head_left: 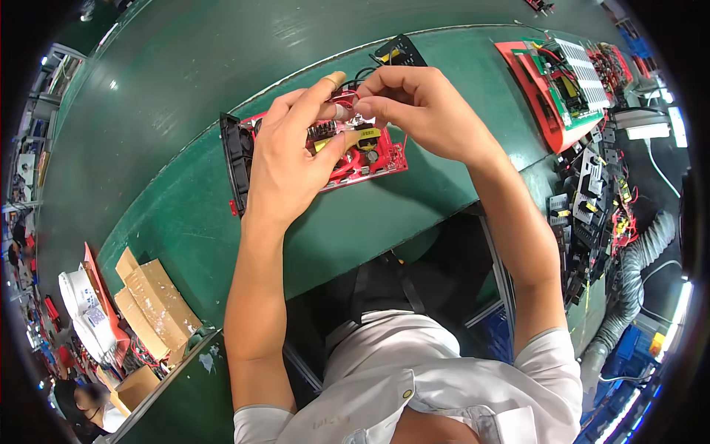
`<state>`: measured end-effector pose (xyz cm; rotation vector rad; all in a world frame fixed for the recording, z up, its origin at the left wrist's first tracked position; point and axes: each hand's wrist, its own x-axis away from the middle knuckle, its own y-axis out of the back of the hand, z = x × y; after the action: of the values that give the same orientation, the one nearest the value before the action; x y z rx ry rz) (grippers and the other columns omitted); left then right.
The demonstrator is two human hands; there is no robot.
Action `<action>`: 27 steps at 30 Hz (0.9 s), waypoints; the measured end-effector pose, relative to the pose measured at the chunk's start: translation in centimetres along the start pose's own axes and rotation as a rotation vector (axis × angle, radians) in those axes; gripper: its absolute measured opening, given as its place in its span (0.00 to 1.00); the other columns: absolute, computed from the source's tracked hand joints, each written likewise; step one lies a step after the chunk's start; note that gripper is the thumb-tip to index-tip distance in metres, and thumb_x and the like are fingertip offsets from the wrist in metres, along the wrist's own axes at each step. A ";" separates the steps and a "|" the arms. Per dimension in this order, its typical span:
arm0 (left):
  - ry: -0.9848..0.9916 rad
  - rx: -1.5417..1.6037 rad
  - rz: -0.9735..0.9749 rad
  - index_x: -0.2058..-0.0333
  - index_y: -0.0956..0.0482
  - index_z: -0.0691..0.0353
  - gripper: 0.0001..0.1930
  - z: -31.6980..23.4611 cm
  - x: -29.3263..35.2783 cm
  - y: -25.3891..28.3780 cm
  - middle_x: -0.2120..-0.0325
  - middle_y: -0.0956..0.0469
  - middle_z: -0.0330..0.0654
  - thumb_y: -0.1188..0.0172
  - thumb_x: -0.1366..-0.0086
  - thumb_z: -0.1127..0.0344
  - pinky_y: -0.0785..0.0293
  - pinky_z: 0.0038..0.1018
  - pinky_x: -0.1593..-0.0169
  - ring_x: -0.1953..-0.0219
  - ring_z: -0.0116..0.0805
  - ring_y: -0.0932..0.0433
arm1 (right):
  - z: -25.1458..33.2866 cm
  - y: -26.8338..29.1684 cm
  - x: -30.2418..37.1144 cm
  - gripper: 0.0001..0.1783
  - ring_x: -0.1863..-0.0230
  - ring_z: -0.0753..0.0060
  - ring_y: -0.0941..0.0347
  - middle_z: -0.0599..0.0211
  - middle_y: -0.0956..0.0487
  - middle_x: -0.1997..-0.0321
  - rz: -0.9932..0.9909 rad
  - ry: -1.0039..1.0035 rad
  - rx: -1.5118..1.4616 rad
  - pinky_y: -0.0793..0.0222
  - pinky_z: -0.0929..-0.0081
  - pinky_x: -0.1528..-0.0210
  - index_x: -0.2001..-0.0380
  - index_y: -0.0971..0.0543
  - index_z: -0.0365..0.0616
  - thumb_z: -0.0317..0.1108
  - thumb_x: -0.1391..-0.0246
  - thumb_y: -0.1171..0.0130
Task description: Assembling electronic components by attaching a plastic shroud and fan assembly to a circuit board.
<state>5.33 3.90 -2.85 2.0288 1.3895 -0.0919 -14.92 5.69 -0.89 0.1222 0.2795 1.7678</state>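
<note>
A red circuit board (381, 164) crowded with electronic parts lies on the green bench, with a black fan panel (238, 159) at its left end. Over the board's left part reaches my left hand (291, 152), fingers and thumb stretched out and apart; its thumb lies by a yellow-wrapped component (369, 135). Some of its fingertips wear pale covers. At the board's far edge, my right hand (425, 111) is closed in a pinch beside red wires, its fingertips close to a left fingertip. What the pinch holds is hidden. Dark wires run toward a black plate (401, 52) behind the board.
Right of my right arm is another board assembly (573, 81) on a red base, with many black metal parts (588, 196) nearer me. An opened cardboard box (157, 303) and white reel (83, 300) stand at lower left. A grey flexible duct (634, 277) bends along the right.
</note>
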 end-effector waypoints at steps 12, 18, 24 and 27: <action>0.021 -0.002 -0.001 0.46 0.23 0.60 0.26 -0.1 -0.3 0.0 0.63 0.21 0.44 0.33 0.46 0.75 0.27 0.35 0.51 0.58 0.38 0.23 | 0.9 -0.1 0.3 0.08 0.68 0.88 0.30 0.75 0.22 0.69 0.001 0.025 0.131 0.32 0.84 0.65 0.63 0.21 0.35 0.30 0.40 0.38; -0.179 -0.201 -0.112 0.65 0.21 0.59 0.17 0.2 -0.5 -0.1 0.69 0.26 0.40 0.26 0.54 0.68 0.32 0.37 0.57 0.62 0.43 0.28 | -0.5 -0.3 0.0 0.07 0.72 0.63 0.25 0.58 0.23 0.70 -0.124 0.279 0.565 0.28 0.71 0.68 0.65 0.23 0.35 0.27 0.44 0.37; -0.249 -0.295 -0.074 0.77 0.19 0.59 0.15 0.2 -0.2 0.1 0.68 0.32 0.40 0.22 0.61 0.62 0.32 0.37 0.59 0.61 0.42 0.30 | -1.2 -0.7 0.0 0.07 0.72 0.63 0.26 0.59 0.24 0.71 -0.125 0.302 0.566 0.29 0.72 0.69 0.66 0.24 0.35 0.26 0.45 0.37; -0.248 -0.282 -0.109 0.77 0.19 0.60 0.15 0.2 0.1 0.4 0.68 0.31 0.40 0.22 0.62 0.63 0.32 0.38 0.60 0.61 0.42 0.30 | -1.5 -0.5 -0.2 0.07 0.73 0.64 0.26 0.59 0.24 0.71 -0.085 0.292 0.578 0.30 0.71 0.70 0.67 0.24 0.35 0.26 0.45 0.37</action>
<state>5.75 3.80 -2.90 1.6508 1.2769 -0.1780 -14.79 5.44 -2.40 0.2607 0.9910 1.5745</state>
